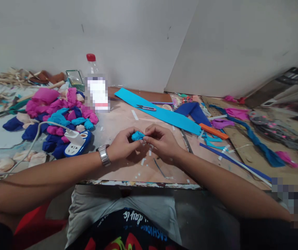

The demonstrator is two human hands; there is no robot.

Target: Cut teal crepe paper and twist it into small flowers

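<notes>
A small bunched piece of light blue fabric [138,135] is held between both hands above the middle of the table. My left hand [125,143] wraps its fingers around the piece from the left, thumb along its lower side. With thumb and forefinger together, my right hand [162,141] pinches its right end. Beyond the hands a long light blue strip [162,116] lies flat at a slant, and small thread snips [146,108] rest on it. An orange-handled cutter [213,131] touches the strip's right end.
On the left, pink, blue and cream fabric bunches [44,100] surround a power socket [78,143] with a cable. A red-capped bottle [91,58] stands behind a lit phone [98,93]. Blue strips [253,133] and cardboard [248,152] lie at right. The table's front edge [143,184] is near my body.
</notes>
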